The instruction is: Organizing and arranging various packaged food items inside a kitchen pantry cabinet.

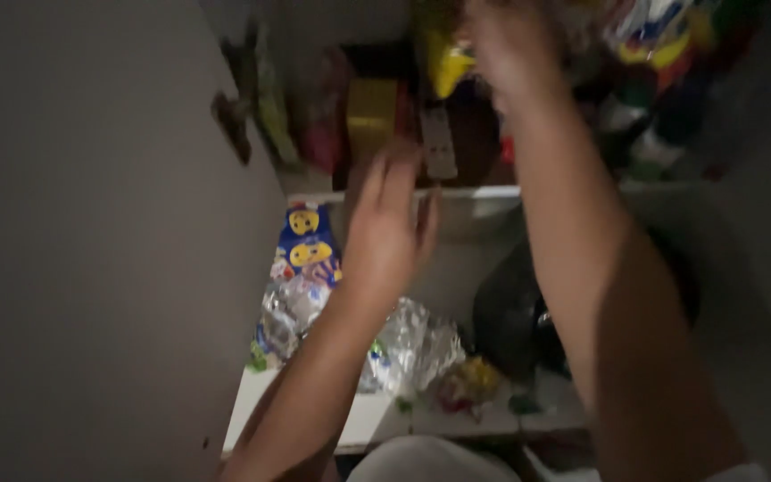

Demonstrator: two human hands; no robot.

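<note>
Yellow packet (450, 67), seemingly touched by right hand (506, 45), among crowded packets (662, 40).

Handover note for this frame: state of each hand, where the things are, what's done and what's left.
Left hand: open, fingers spread, in front of the upper shelf edge, holding nothing.
Right hand: raised among the colourful packets on the upper shelf; grip too blurred to tell.
Lower shelf: blue-and-yellow packet, clear wrapped packs, dark bag.
Done: nothing in hand that shows. Left: packets lie on both shelves.
</note>
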